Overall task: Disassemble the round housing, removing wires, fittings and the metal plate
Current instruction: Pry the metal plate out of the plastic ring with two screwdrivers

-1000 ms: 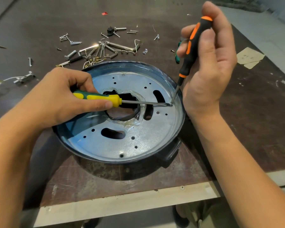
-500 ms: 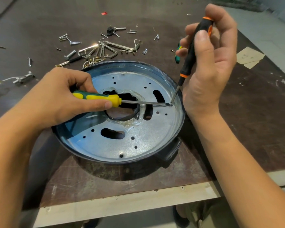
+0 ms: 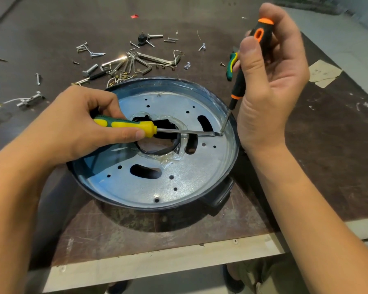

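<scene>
A round dark housing (image 3: 123, 205) lies on the table with a perforated metal plate (image 3: 136, 185) seated inside it. My left hand (image 3: 72, 132) grips a green and yellow screwdriver (image 3: 128, 125) lying nearly flat, its blade reaching across the central hole to the plate's right edge. My right hand (image 3: 270, 77) holds a black and orange screwdriver (image 3: 245, 68) almost upright between thumb and fingers. Its tip meets the other blade at a spot by the plate's right rim (image 3: 221, 132).
Loose screws, brackets and bent metal fittings (image 3: 136, 60) lie scattered behind the housing. A white wire with a metal clamp (image 3: 30, 100) sits at the left. Another green-handled tool (image 3: 231, 66) lies behind my right hand. The table's front edge (image 3: 157, 257) is close below.
My right hand has turned the black and orange screwdriver between its fingers while the tip stays at the same spot. The left hand and its screwdriver have held still.
</scene>
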### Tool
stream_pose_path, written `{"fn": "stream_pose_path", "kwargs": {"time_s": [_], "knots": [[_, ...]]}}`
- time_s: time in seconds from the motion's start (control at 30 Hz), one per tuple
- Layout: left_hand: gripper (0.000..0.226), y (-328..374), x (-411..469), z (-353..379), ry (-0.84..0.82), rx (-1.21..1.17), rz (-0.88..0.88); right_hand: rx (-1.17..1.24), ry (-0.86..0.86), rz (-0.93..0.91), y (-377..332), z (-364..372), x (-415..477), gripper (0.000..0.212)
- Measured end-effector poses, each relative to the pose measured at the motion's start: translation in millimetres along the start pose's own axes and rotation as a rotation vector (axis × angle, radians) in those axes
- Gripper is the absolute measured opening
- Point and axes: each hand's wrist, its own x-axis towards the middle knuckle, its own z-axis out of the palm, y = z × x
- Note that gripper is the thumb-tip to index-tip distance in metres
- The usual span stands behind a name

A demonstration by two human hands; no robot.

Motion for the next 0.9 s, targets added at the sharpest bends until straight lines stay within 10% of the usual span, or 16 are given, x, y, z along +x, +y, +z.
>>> {"fn": "stream_pose_path", "kwargs": {"time_s": [0.9], "knots": [[0.062,-1.4,0.2,0.8,0.005,-0.008,0.003,0.11,0.017,0.036,2.3,-2.7,-0.6,0.029]]}}
